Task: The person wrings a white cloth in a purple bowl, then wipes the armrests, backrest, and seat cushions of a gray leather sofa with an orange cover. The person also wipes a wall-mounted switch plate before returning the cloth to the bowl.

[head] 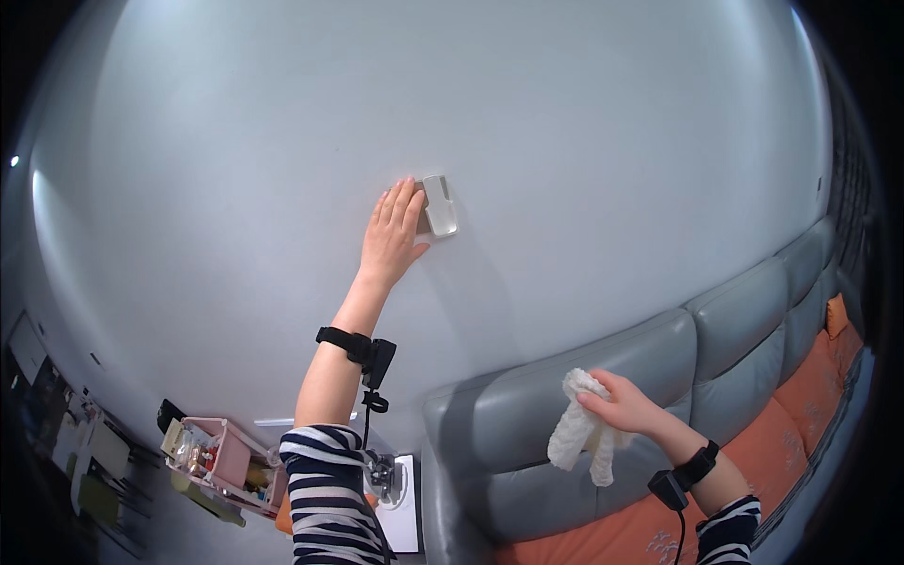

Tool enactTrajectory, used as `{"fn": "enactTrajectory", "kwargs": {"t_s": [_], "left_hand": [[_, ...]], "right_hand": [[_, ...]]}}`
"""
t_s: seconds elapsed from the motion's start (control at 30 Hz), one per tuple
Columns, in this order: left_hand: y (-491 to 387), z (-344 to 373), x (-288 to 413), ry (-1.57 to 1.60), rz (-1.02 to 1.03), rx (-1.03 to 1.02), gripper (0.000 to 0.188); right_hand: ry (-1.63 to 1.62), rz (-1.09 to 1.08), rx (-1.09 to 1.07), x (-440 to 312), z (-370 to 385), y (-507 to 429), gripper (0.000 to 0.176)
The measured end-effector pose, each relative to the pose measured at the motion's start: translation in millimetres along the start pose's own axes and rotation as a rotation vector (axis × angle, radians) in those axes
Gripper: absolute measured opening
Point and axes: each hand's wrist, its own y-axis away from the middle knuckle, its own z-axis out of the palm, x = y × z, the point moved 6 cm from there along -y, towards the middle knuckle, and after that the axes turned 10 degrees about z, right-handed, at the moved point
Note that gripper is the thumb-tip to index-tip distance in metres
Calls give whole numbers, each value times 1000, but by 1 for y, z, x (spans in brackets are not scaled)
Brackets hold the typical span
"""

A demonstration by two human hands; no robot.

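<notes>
My left hand [393, 227] lies with its fingers stretched out and thumb apart over a small wall-mounted panel. Part of a brownish plate shows beside the fingers. At the panel's right side, a pale plastic holder [441, 212] is fixed to the grey-white wall [247, 141]. What is under the palm is hidden. Lower right, my right hand [621, 404] grips a crumpled white cloth [575, 434] between thumb and fingers. The cloth hangs down in front of the sofa's backrest, apart from the wall panel.
A grey leather sofa [621, 353] with an orange seat cover [756, 452] stands along the wall at right. Lower left is a pink trolley [229, 452] loaded with small items. A white-topped side table [402, 519] stands by the sofa arm. Black wrist devices trail cables.
</notes>
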Motion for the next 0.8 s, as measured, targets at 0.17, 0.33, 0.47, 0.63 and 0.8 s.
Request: {"fn": "enactTrajectory", "kwargs": {"t_s": [0.17, 0.33, 0.47, 0.63, 0.8], "left_hand": [[-3, 10, -9, 11, -19, 80, 81], [-5, 3, -6, -34, 44, 136, 72], [-12, -1, -3, -67, -16, 105, 65], [-19, 4, -2, -140, -77, 94, 80], [-15, 10, -2, -172, -106, 64, 89]], "right_hand": [[256, -213, 254, -53, -11, -22, 44], [423, -436, 441, -127, -5, -58, 49], [456, -418, 468, -166, -1, -106, 49], [206, -544, 552, -220, -24, -166, 39], [187, -546, 497, -256, -26, -208, 34]]}}
